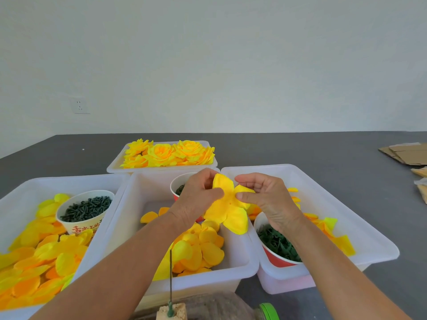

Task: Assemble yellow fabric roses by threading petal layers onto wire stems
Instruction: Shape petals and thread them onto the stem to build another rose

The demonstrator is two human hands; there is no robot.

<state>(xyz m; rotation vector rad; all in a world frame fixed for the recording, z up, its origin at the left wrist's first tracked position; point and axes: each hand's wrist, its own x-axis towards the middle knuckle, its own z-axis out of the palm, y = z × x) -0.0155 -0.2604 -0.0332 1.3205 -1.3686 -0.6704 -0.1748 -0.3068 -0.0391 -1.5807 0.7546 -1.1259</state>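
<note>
Petal layer: (227, 207) we've got one yellow multi-lobed piece up in the air over the middle bin, around 1 o'clock from frame centre-bottom, lobes flopping down toward 6.
Left hand: (198, 195) pinching the layer's left edge, thumb on the front, fingers curled behind.
Right hand: (265, 195) gripping the right side, thumb and forefinger nipping a lobe, other fingers curled above it.
Middle bin: (240, 266) loose yellow petals heaped at its 6 o'clock end, a red cup (176, 184) at 12, mostly hidden by our left hand.
Left bin: (34, 185) lots of petals plus a white cup (83, 224) full of dark green pegs.
Right bin: (342, 204) a few petals along its 3 o'clock side and a red bowl (277, 259) of green leafy bits under our right wrist.
Far bin: (161, 168) at 12 o'clock, finished roses (168, 153) packed in.
Stem: (171, 280) thin green wire standing upright at 6 o'clock, stuck in a tan block (172, 312).
Bottle: (269, 311) lying just beside the block, green cap showing.
Cardboard: (406, 153) flat pieces at 3 o'clock on the dark table (300, 148).
</note>
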